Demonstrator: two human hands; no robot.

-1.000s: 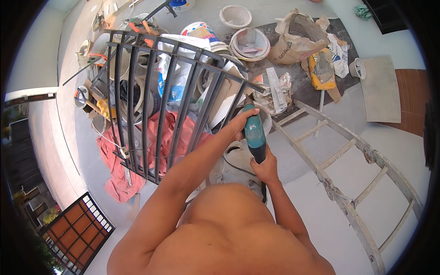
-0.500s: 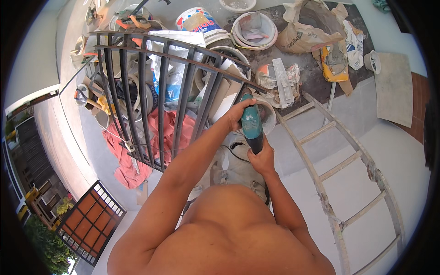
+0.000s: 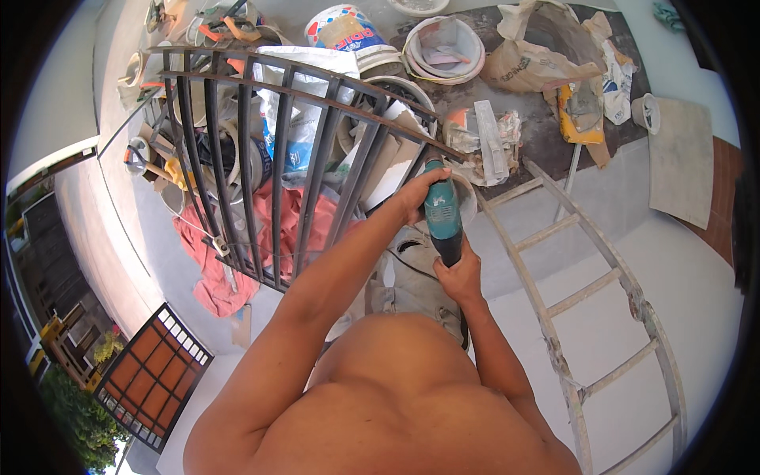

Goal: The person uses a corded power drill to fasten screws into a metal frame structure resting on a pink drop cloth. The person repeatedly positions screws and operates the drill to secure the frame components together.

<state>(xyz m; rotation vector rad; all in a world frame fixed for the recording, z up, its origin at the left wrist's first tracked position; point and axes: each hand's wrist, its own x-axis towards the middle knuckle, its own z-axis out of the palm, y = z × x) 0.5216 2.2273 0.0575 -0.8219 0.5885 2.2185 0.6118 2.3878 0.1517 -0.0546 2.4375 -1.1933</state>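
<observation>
A teal and black angle grinder (image 3: 443, 212) is held out in front of me with both hands. My left hand (image 3: 419, 195) wraps round its front end, and my right hand (image 3: 461, 277) grips the dark rear handle. The grinder's head is up at the right end of a dark metal grille (image 3: 301, 103) of parallel bars; its disc is hidden, so I cannot tell whether it touches the metal. A power cord (image 3: 412, 267) runs by my right hand.
Behind the grille stand paint buckets (image 3: 348, 36) and a white tub (image 3: 443, 51), with a pink cloth (image 3: 301, 218) below. A torn paper sack (image 3: 538, 67) lies far right. A wooden ladder (image 3: 566, 229) leans on my right. A barred gate panel (image 3: 154, 376) is at the left.
The grinder and both hands have shifted slightly right and down in view, while the grille appears a little further up and left. Both hands keep their hold.
</observation>
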